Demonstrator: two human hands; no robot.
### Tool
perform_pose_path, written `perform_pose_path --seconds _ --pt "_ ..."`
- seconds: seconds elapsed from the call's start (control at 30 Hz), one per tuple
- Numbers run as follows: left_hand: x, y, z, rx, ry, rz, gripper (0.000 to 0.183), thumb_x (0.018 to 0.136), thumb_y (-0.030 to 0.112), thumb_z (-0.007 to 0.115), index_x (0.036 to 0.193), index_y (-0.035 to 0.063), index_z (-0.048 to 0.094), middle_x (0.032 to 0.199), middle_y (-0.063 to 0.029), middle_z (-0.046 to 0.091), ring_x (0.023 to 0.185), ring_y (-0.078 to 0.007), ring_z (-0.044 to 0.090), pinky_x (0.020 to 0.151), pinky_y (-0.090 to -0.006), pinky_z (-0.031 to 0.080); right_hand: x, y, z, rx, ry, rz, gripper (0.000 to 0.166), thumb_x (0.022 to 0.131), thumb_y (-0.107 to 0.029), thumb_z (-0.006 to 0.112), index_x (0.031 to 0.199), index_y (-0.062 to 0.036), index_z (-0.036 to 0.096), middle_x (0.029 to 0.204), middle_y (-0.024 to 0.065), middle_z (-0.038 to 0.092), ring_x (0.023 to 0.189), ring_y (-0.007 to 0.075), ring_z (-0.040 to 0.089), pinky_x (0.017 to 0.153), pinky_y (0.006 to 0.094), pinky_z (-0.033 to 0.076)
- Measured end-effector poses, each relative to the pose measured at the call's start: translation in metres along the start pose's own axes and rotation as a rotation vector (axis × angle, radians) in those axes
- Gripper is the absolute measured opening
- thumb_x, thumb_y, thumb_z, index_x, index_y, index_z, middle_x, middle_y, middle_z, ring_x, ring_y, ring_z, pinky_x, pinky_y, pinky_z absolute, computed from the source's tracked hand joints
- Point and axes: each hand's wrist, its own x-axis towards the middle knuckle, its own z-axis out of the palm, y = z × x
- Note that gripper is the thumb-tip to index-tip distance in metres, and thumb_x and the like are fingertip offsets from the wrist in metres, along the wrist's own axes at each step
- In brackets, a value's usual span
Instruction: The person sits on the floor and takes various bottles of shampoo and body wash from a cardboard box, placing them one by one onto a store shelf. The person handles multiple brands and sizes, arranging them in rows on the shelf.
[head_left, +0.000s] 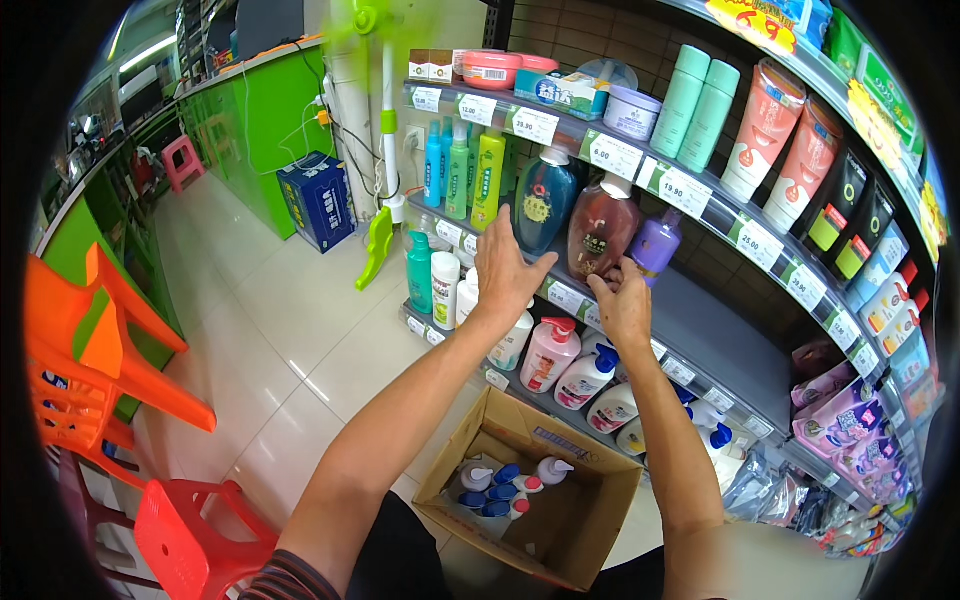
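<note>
My left hand (506, 270) is raised with thumb and fingers apart, in front of a dark blue bottle (545, 202) on the middle shelf; nothing is in it. My right hand (624, 304) is at the shelf edge, its curled fingers by the base of a reddish-brown bottle (602, 229) and a purple bottle (655, 247); whether it grips either cannot be told. Slim green bottles (488, 180) and blue bottles (433, 165) stand to the left on that shelf. Below, an open cardboard box (577, 510) holds several bottles with blue, red and pump tops.
Pump bottles (550, 354) line the lower shelf. Tubes (765, 127), aerosol cans (681, 105) and tubs (632, 112) stand on the upper shelf, above my hands. A red plastic stool (202, 536) and an orange chair (112, 337) are at left. A green-footed stand (377, 247) is beside the shelving.
</note>
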Motion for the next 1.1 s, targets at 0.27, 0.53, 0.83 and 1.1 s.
perform_pose_path --seconds 0.27,0.53,0.83,1.1 --pt "0.027 0.012 0.019 0.102 -0.154 -0.191 0.119 0.073 0.033 0.092 0.161 -0.0034 0.022 0.147 -0.0267 0.052 0.136 -0.0444 0.048 0.113 -0.0605 0.036 0.002 0.005 -0.001 -0.033 -0.003 0.004 0.039 0.088 -0.015 0.078 0.118 0.0032 0.063 0.102 0.02 0.077 0.084 0.0338 0.075 0.08 0.0456 0.057" --pt "0.035 0.01 0.032 0.118 -0.166 -0.259 0.115 0.073 0.033 0.09 0.159 -0.0033 0.024 0.14 -0.026 0.058 0.132 -0.0438 0.05 0.11 -0.0607 0.038 0.002 0.004 0.001 -0.069 0.003 -0.006 0.039 0.088 -0.015 0.079 0.117 0.0034 0.063 0.105 0.0229 0.075 0.084 0.0358 0.074 0.08 0.0473 0.057" --pt "0.038 -0.005 0.044 0.074 -0.065 -0.201 0.098 0.072 0.032 0.09 0.147 -0.0029 0.038 0.131 -0.0263 0.062 0.122 -0.0457 0.058 0.105 -0.0578 0.045 0.005 0.002 0.002 -0.075 -0.031 -0.027 0.039 0.088 -0.015 0.079 0.119 0.0028 0.062 0.109 0.0234 0.076 0.087 0.0383 0.074 0.08 0.0483 0.056" --pt "0.038 -0.015 0.044 0.095 0.0 -0.161 0.092 0.072 0.031 0.089 0.143 -0.0061 0.043 0.13 -0.0276 0.063 0.122 -0.047 0.059 0.105 -0.0559 0.046 0.009 0.002 0.008 -0.068 -0.041 -0.037 0.043 0.09 -0.016 0.077 0.124 0.0043 0.06 0.111 0.0272 0.075 0.096 0.0427 0.073 0.085 0.05 0.056"
